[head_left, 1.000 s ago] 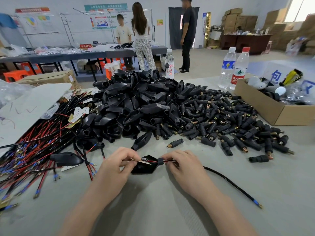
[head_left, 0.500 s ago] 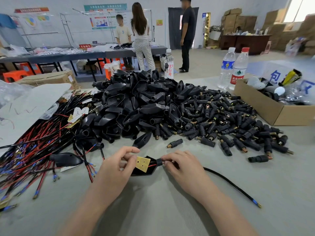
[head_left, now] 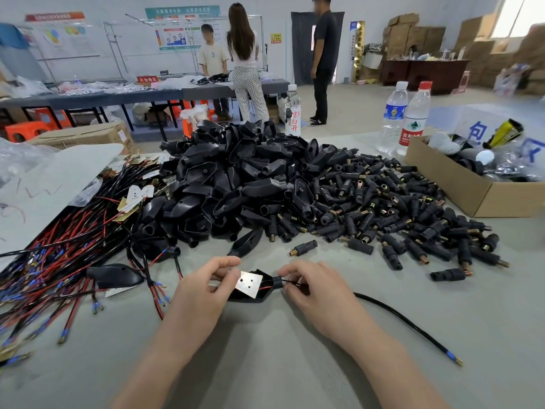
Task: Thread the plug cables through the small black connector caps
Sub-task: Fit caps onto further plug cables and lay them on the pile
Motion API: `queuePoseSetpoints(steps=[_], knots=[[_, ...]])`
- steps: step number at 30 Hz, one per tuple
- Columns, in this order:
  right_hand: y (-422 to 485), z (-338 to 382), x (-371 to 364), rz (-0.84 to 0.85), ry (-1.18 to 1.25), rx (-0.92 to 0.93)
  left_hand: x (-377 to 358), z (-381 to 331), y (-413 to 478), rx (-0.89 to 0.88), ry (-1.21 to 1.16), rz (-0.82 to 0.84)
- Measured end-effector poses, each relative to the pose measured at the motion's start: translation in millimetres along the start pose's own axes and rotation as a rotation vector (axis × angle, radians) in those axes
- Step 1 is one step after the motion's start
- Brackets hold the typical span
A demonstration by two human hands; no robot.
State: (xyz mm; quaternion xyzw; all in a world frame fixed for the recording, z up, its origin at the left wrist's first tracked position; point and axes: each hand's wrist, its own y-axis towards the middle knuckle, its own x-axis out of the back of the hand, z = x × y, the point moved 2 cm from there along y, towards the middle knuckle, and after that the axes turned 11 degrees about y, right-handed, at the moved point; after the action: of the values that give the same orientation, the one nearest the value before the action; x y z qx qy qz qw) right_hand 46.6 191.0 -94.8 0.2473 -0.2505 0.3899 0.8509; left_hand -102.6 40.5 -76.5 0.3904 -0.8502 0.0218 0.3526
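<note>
**A small factory assembly floor**

A grey work table (head_left: 295, 364) fills the lower frame. At its centre is a heap of moulded black plastic plug shells (head_left: 236, 178), and to the right lie small black connector caps with brass tips (head_left: 398, 219). A tangle of red and black wire leads (head_left: 59, 255) lies at left. Across the upper frame, long grey benches (head_left: 147, 94) carry more parts and printed charts (head_left: 177, 31) hang on the white wall. Brown cardboard cartons (head_left: 413, 33) are stacked at upper right.

The black cap (head_left: 250, 299) is partly hidden by the metal plate (head_left: 248, 284) and the left hand (head_left: 200, 293). The cable (head_left: 407, 323) is covered at one end by the right hand (head_left: 318, 293). The cardboard box (head_left: 472, 199) is cut off at the right edge. The words on the posters (head_left: 177, 33) cannot be read.
</note>
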Motion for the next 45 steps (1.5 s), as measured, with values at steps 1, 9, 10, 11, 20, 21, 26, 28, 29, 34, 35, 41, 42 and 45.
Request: queuePoseSetpoints(steps=[1, 9, 10, 11, 20, 21, 26, 28, 29, 34, 35, 41, 42, 45], knots=[[0, 0, 0, 0.003, 0.001, -0.004, 2, 1, 1, -0.002, -0.004, 0.031], [1, -1, 2, 0.014, 0.037, -0.009, 11, 6, 4, -0.012, 0.007, 0.101], [1, -1, 2, 0.016, 0.034, -0.006, 10, 6, 4, -0.021, 0.016, 0.098], [1, 0, 2, 0.018, 0.029, -0.004, 10, 6, 4, -0.045, 0.020, 0.090], [-1, 2, 2, 0.028, 0.006, -0.003, 8, 10, 5, -0.124, 0.075, 0.069], [-1, 2, 3, 0.028, 0.005, -0.004, 8, 10, 5, -0.121, 0.071, 0.075], [-1, 3, 4, 0.029, 0.002, -0.004, 6, 11, 7, -0.083, 0.043, 0.068], [-1, 4, 4, 0.026, 0.001, -0.003, 5, 12, 7, -0.058, 0.028, 0.062], [-1, 4, 4, 0.026, -0.001, -0.003, 4, 13, 7, -0.043, 0.022, 0.067], [0, 4, 4, 0.030, -0.004, 0.002, 4, 14, 4, -0.027, -0.014, 0.117], [0, 3, 4, 0.028, -0.004, 0.001, 5, 13, 3, -0.034, -0.027, 0.133], [-1, 4, 4, 0.010, 0.002, -0.002, -1, 12, 5, -0.040, -0.036, 0.094], [-2, 4, 4, 0.009, 0.006, -0.003, -2, 12, 5, -0.041, -0.025, 0.087], [-3, 5, 3, 0.007, 0.013, 0.002, -4, 12, 4, -0.046, 0.015, 0.082]])
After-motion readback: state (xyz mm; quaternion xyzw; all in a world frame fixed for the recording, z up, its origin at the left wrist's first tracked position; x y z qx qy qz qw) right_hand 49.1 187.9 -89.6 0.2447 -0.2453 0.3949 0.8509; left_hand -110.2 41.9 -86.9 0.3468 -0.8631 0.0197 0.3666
